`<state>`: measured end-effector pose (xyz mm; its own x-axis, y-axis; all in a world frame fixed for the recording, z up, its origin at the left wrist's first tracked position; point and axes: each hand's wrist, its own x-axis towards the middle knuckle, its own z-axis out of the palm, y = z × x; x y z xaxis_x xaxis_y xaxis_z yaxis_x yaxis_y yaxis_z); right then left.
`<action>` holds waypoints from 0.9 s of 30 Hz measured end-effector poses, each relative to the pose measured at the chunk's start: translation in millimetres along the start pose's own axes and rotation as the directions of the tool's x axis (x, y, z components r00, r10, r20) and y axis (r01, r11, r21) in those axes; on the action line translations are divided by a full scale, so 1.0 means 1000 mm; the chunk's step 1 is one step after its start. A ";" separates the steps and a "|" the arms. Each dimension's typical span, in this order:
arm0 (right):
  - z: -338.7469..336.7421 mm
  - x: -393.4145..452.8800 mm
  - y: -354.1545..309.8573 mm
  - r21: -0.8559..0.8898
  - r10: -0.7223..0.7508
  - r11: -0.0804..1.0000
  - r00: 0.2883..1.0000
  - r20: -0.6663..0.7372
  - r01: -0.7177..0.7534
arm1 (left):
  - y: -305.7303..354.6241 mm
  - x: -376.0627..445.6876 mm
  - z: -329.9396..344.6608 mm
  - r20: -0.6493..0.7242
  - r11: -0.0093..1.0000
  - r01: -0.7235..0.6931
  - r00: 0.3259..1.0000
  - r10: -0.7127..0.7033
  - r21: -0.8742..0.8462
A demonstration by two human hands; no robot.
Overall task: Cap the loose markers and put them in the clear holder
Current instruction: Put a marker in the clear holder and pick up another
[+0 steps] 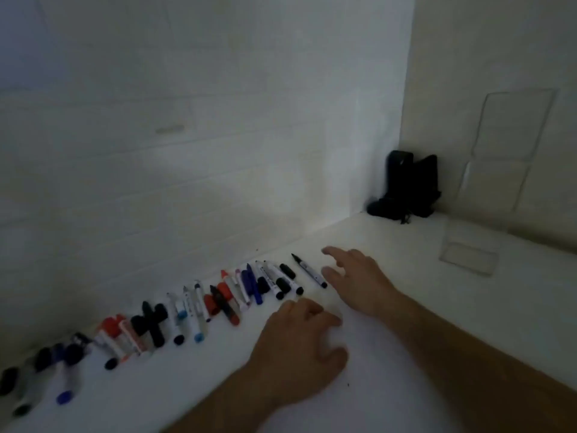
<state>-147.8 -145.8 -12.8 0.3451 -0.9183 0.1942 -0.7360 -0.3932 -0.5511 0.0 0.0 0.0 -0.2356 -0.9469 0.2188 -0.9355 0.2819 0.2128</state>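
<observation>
A long row of loose markers and caps (193,310), black, red and blue, lies on the white table along the wall. At its right end a thin black-tipped marker (309,270) lies apart from the rest. My right hand (356,279) hovers just right of that marker with fingers spread, holding nothing. Nearer to me, my left hand (299,342) is over the table below the row, fingers loosely bent and empty. The clear holder (468,248) stands at the far right against the side wall.
A black object (409,185) sits in the corner where the two walls meet. The white table (406,307) stretches between my hands and the holder. The scene is dim and slightly blurred.
</observation>
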 end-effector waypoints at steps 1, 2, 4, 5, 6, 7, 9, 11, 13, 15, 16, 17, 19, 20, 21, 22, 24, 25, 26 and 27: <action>0.006 0.004 -0.004 0.015 -0.010 1.000 1.000 0.015 0.010 | -0.005 0.005 -0.005 0.057 0.999 -0.032 0.998 0.033 -0.015; 0.008 0.007 -0.007 -0.070 -0.044 0.996 0.999 0.026 0.046 | -0.010 0.011 -0.013 0.134 0.997 -0.064 0.989 0.069 -0.042; 0.014 0.005 -0.013 -0.258 -0.103 0.959 0.993 0.062 0.115 | -0.027 0.027 -0.038 0.221 0.990 -0.038 0.973 0.067 -0.135; 0.016 0.005 -0.013 -0.316 -0.133 0.938 0.990 0.054 0.144 | -0.038 0.037 -0.050 0.211 0.984 0.014 0.977 0.024 -0.179; 0.016 0.002 -0.014 -0.352 -0.139 0.924 0.989 0.046 0.147 | -0.047 0.046 -0.059 0.163 0.980 0.067 0.986 -0.036 -0.188; 0.016 0.001 -0.012 -0.372 -0.129 0.919 0.991 0.024 0.129 | -0.056 0.057 -0.065 0.109 0.979 0.118 0.989 -0.101 -0.168; 0.015 0.002 -0.009 -0.361 -0.075 0.930 0.997 -0.012 0.065 | -0.074 0.078 -0.069 0.049 0.976 0.199 0.979 -0.196 -0.086; 0.012 0.001 -0.009 -0.324 -0.088 0.943 0.995 -0.045 0.069 | -0.089 0.097 -0.066 0.071 0.973 0.230 0.971 -0.228 -0.018; 0.012 0.002 -0.005 -0.311 -0.161 0.939 0.987 -0.016 0.148 | -0.098 0.110 -0.060 0.126 0.968 0.244 0.960 -0.249 0.052; 0.014 0.003 -0.005 -0.330 -0.203 0.922 0.979 0.031 0.202 | -0.100 0.117 -0.053 0.149 0.962 0.242 0.954 -0.259 0.126; 0.016 0.006 -0.004 -0.340 -0.197 0.919 0.980 0.036 0.197 | -0.099 0.119 -0.050 0.151 0.960 0.243 0.953 -0.263 0.139; 0.016 0.008 -0.004 -0.343 -0.190 0.921 0.982 0.021 0.185 | -0.099 0.121 -0.046 0.153 0.961 0.240 0.953 -0.260 0.136; 0.013 0.011 0.000 -0.323 -0.160 0.935 0.987 -0.003 0.150 | -0.098 0.126 -0.039 0.172 0.966 0.228 0.953 -0.247 0.124; 0.012 0.013 0.003 -0.309 -0.140 0.942 0.990 -0.013 0.129 | -0.097 0.129 -0.036 0.182 0.968 0.223 0.953 -0.242 0.117; 0.010 0.014 0.006 -0.294 -0.122 0.950 0.992 -0.029 0.108 | -0.096 0.133 -0.035 0.189 0.969 0.218 0.953 -0.237 0.117; 0.008 0.014 0.010 -0.281 -0.104 0.956 0.993 -0.051 0.085 | -0.096 0.137 -0.033 0.195 0.971 0.207 0.954 -0.228 0.122; 0.004 0.013 0.016 -0.253 -0.070 0.967 0.992 -0.104 0.041 | -0.095 0.145 -0.032 0.219 0.975 0.175 0.954 -0.203 0.140; 0.002 0.012 0.019 -0.223 -0.061 0.974 0.989 -0.132 0.030 | -0.094 0.149 -0.031 0.228 0.976 0.164 0.954 -0.194 0.146; -0.001 0.011 0.020 -0.185 -0.051 0.982 0.987 -0.153 0.022 | -0.092 0.153 -0.031 0.229 0.976 0.158 0.955 -0.190 0.153; -0.005 0.010 0.021 -0.145 -0.041 0.989 0.984 -0.172 0.016 | -0.089 0.156 -0.030 0.224 0.974 0.154 0.956 -0.188 0.164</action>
<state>-162.4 -163.1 -18.8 0.2699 -0.8957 0.3534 -0.8070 -0.4107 -0.4245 54.3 -167.7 43.6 -0.1079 -0.9932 -0.0445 -0.9910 0.1039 0.0847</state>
